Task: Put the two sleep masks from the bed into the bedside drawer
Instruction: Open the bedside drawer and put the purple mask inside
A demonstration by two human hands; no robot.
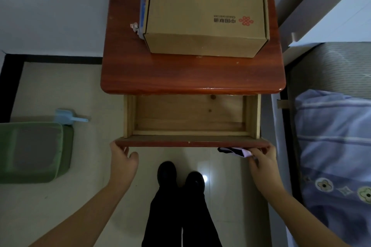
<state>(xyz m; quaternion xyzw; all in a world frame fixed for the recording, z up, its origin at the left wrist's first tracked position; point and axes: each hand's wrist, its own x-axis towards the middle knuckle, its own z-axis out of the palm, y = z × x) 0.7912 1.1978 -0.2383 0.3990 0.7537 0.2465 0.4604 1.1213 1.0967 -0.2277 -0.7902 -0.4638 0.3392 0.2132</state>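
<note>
The bedside drawer (190, 143) stands pulled out below the red-brown nightstand top, and its pale wooden inside holds nothing I can see. My left hand (122, 159) touches the left end of the drawer front, fingers partly curled, holding nothing. My right hand (261, 161) is at the right end of the drawer front, closed on black and pale pink fabric, the sleep masks (236, 151), which hang just below the drawer's front edge. I cannot tell whether it is one mask or two.
A cardboard box (204, 12) sits on the nightstand (180, 74). The bed with a blue striped pillow (331, 146) is on the right. A green bin (34, 152) and a light blue scoop (68, 117) are on the floor at left. My black shoes (180, 174) stand before the drawer.
</note>
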